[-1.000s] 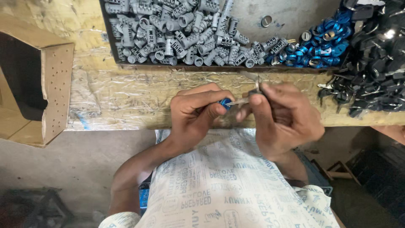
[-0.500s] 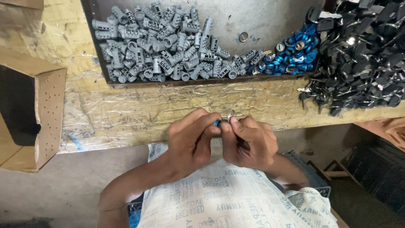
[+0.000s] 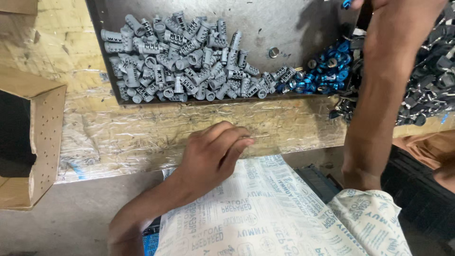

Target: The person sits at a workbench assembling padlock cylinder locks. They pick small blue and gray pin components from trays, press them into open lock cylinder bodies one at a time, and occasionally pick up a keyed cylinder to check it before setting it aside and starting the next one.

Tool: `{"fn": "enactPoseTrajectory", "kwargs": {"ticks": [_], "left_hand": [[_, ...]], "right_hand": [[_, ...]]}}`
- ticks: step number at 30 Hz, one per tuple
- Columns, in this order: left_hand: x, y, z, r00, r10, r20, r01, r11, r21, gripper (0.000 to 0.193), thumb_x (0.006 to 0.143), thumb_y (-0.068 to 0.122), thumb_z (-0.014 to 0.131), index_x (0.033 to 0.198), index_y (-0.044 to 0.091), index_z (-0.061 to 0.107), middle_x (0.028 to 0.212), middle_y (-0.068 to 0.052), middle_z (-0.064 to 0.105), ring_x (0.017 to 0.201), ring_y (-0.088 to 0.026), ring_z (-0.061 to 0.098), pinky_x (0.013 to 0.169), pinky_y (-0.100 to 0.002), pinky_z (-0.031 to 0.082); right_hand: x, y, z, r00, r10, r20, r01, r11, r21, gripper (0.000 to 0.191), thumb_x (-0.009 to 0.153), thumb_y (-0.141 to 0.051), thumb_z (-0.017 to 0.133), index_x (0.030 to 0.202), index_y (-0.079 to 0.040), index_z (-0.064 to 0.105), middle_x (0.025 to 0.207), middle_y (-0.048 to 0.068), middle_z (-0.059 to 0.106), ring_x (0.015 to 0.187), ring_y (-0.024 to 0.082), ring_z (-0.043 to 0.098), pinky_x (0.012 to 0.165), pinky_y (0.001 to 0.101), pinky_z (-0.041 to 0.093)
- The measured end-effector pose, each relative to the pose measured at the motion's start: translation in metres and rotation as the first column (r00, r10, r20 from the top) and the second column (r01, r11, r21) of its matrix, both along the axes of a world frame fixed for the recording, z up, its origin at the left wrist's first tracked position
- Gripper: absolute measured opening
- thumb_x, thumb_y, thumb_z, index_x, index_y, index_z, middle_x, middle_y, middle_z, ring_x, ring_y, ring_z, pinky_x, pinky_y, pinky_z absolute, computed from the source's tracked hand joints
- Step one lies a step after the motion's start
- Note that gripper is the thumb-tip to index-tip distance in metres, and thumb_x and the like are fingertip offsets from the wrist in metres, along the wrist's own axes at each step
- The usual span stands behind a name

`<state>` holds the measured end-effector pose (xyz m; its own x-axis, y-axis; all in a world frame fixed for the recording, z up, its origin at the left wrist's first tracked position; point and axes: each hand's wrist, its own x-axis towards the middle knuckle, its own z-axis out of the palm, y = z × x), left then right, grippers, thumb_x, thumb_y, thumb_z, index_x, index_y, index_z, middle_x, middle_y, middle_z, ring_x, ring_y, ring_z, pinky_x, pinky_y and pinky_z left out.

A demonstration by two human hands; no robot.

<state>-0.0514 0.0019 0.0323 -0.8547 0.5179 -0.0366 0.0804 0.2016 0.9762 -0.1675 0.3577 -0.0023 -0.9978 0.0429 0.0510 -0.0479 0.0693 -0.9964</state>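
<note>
Since the earlier frame the two hands have parted: they were pinched together over a small blue piece at the counter edge, and now the right arm has gone up and away while the left has dropped back.

Far left of the left hand, an open cardboard box [image 3: 33,142] stands on edge, mouth turned inward, presumably for easy reach.

Left hand [image 3: 213,154]: resting at the near edge of the counter [image 3: 118,137], fingers loosely curled, palm down; whether anything lies under it cannot be told.

Above and between the hands, a grey metal tray [image 3: 294,28] holds a heap of grey cylinders [image 3: 185,61], with blue ring parts [image 3: 322,76] sorted apart at its right end, beside the right forearm.

Right hand [image 3: 379,5]: reaching over the tray's far right corner, mostly cut off by the frame; a small blue piece [image 3: 347,4] shows at its fingertips, apparently gripped.

Right of that arm lies a pile of dark metal parts [image 3: 426,90].
</note>
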Motion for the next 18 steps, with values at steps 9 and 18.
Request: {"fn": "enactPoseTrajectory", "kwargs": {"ticks": [9, 18], "left_hand": [[-0.008, 0.005, -0.007, 0.973, 0.157, 0.168, -0.173, 0.981, 0.088, 0.008, 0.102, 0.007, 0.069, 0.099, -0.001, 0.072, 0.079, -0.008, 0.068, 0.062, -0.013, 0.062, 0.054, -0.028, 0.048], [-0.007, 0.005, -0.024, 0.769, 0.053, 0.637, -0.383, 0.836, 0.394, 0.010, 0.099, 0.003, 0.075, 0.107, -0.004, 0.076, 0.084, -0.006, 0.073, 0.066, -0.004, 0.060, 0.053, -0.021, 0.044]], "right_hand": [[0.001, -0.054, -0.027, 0.941, 0.218, -0.260, 0.218, 0.198, 0.956, 0.020, 0.106, -0.008, 0.084, 0.099, 0.001, 0.068, 0.086, 0.009, 0.067, 0.075, 0.021, 0.065, 0.072, 0.0316, 0.052], [0.089, -0.140, 0.059, 0.907, 0.385, 0.173, -0.421, 0.851, 0.314, 0.008, 0.096, -0.002, 0.073, 0.103, 0.001, 0.070, 0.088, 0.007, 0.070, 0.072, 0.007, 0.065, 0.059, 0.0190, 0.051]]}}
